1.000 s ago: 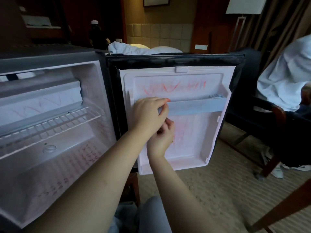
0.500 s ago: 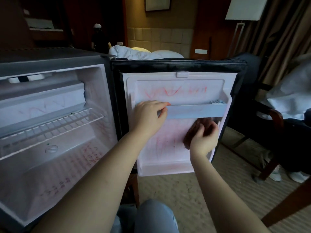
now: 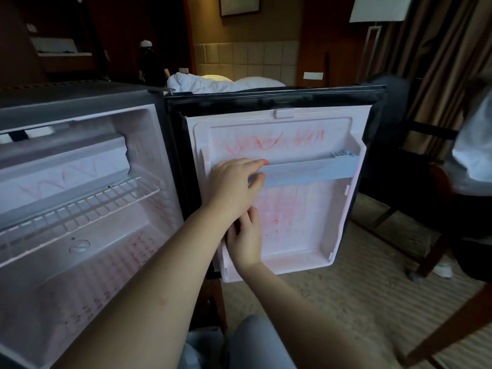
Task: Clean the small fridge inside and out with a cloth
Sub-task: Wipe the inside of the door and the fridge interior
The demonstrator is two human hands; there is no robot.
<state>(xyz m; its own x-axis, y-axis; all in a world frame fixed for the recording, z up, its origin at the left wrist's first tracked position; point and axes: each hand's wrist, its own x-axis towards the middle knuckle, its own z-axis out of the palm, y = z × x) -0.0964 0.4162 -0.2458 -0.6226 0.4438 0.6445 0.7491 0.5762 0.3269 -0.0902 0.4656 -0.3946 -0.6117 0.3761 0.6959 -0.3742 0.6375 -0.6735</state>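
Fridge door (image 3: 306,235), open right of the cabinet (image 3: 80,275): gripping its blue shelf rail (image 3: 306,173) with the left hand (image 3: 234,185), probably steadying it, and pressing the right hand (image 3: 246,241) just below against red smears (image 3: 275,222), cloth unseen, grip impossible to tell.

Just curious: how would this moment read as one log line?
left hand: grips pale blue plastic door rail | right hand: on red-smeared white door liner

White bedding (image 3: 202,82), floor lamp (image 3: 378,9), curtains (image 3: 439,49), wooden chair (image 3: 436,251), carpet (image 3: 346,302)
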